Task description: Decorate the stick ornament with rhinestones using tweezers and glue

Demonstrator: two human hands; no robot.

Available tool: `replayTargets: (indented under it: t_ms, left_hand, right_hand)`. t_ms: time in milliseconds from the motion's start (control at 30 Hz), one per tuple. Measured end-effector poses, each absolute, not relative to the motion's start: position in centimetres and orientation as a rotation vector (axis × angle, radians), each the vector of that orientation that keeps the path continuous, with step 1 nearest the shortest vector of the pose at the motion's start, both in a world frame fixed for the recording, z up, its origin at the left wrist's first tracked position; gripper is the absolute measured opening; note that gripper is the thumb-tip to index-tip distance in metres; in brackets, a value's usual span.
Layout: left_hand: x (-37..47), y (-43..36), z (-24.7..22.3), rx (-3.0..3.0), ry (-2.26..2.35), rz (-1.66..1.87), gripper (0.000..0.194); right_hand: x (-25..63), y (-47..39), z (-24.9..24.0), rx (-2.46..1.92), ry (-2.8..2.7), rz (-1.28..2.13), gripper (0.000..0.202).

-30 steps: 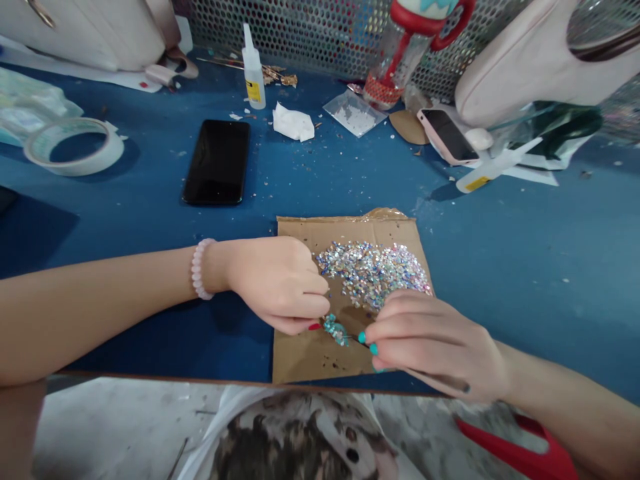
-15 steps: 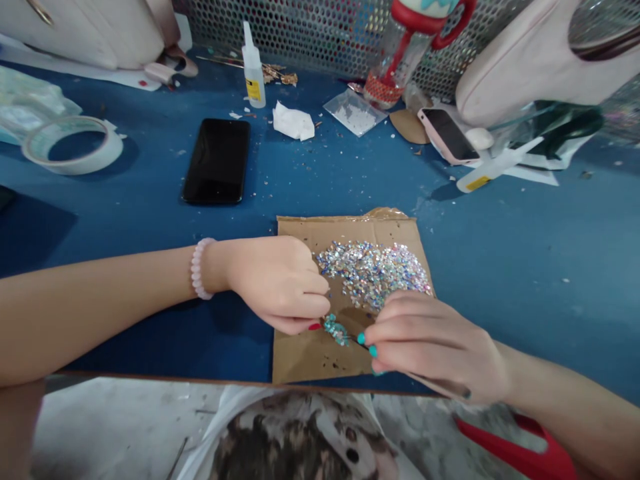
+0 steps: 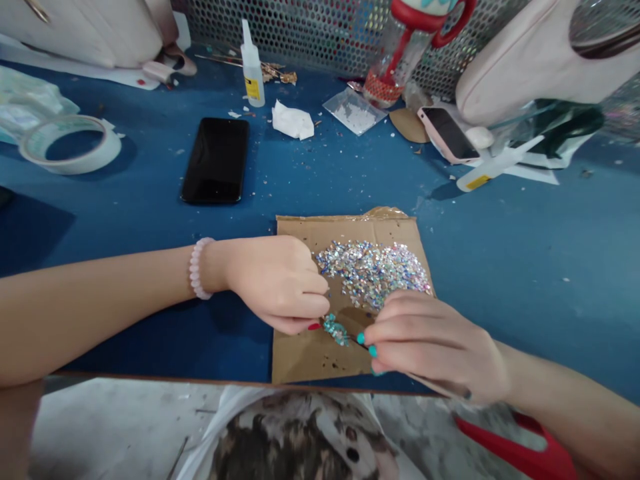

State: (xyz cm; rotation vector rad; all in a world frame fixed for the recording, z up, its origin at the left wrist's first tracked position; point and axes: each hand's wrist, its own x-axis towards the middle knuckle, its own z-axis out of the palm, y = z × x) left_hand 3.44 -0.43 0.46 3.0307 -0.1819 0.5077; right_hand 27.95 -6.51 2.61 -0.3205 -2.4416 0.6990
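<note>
My left hand (image 3: 277, 283), closed with a pink bead bracelet at the wrist, pinches the end of a small ornament (image 3: 335, 330) covered in turquoise and clear stones. From the other side my right hand (image 3: 435, 343) grips slim tweezers (image 3: 360, 343), their tip at the ornament's right end. Most of the tweezers is hidden by the fingers. Beneath both hands lies a cardboard sheet (image 3: 300, 363). A spread of loose sparkling rhinestones (image 3: 375, 270) covers its upper right part, just beyond the right fingers.
On the blue table (image 3: 500, 267) lie a black phone (image 3: 216, 160), a tape roll (image 3: 107, 150), a glue bottle (image 3: 254, 77), crumpled paper (image 3: 293, 121) and a small bag (image 3: 354, 112). Farther right are a pink phone (image 3: 449, 137), another glue bottle (image 3: 477, 177) and a red-lidded cup (image 3: 393, 63).
</note>
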Motion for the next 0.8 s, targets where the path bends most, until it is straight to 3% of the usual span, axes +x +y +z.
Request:
replayTargets:
  t_ms: [800]
  left_hand:
    - [3.42,-0.45,0.33,3.031,-0.189,0.505,0.033]
  right_hand:
    - [28.0,-6.45,2.7,-0.334,-2.445,0.679,0.008]
